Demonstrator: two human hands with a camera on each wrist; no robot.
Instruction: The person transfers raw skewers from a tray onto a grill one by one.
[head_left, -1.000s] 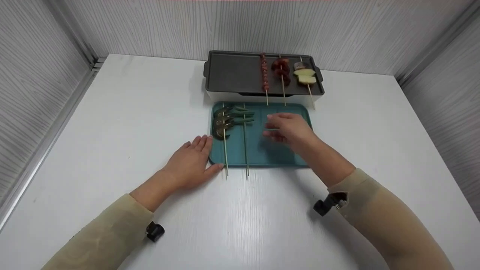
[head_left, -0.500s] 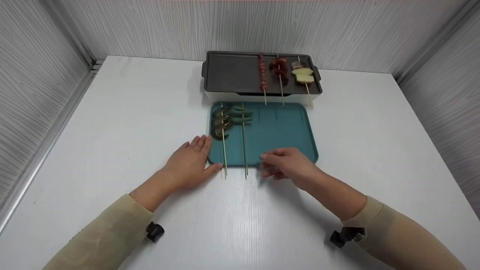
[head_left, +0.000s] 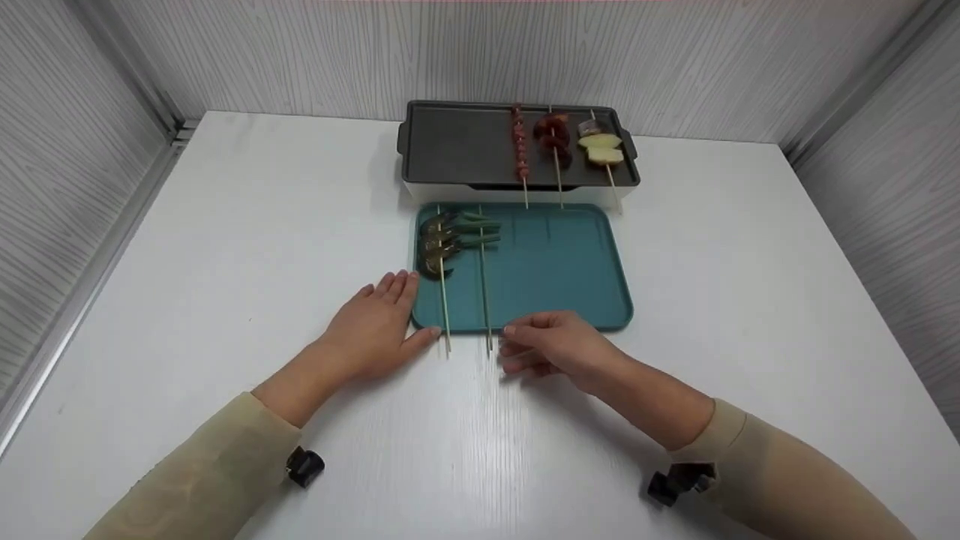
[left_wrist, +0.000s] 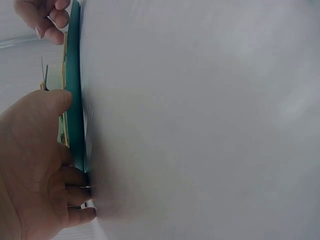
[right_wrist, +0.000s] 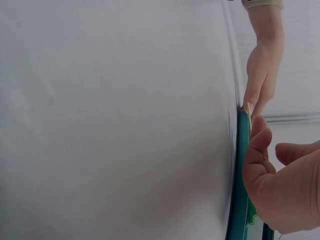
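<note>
On the teal tray [head_left: 559, 281] lie a shrimp skewer [head_left: 436, 244] and, to its right, a skewer of green vegetable stalks [head_left: 480, 229]. Both stick ends jut past the tray's front edge. My left hand [head_left: 371, 330] rests flat at the tray's left front corner, fingers straight against its side and thumb on the front rim. My right hand [head_left: 559, 345] hovers at the front edge, its fingertips just right of the green skewer's stick end. In the right wrist view the right thumb [right_wrist: 295, 152] stands apart from the bent fingers, with nothing seen between them.
Behind the tray stands a dark grill plate [head_left: 457, 142] on a white base. Across its right half lie a red beaded skewer [head_left: 520, 142], a reddish curled-meat skewer [head_left: 553, 139] and a skewer with pale slices [head_left: 602, 148]. Patterned panels enclose the white table [head_left: 262, 195].
My right hand has drawn back from over the tray to its front edge, then shifted left to the green skewer's stick end. The left hand stays at the tray corner.
</note>
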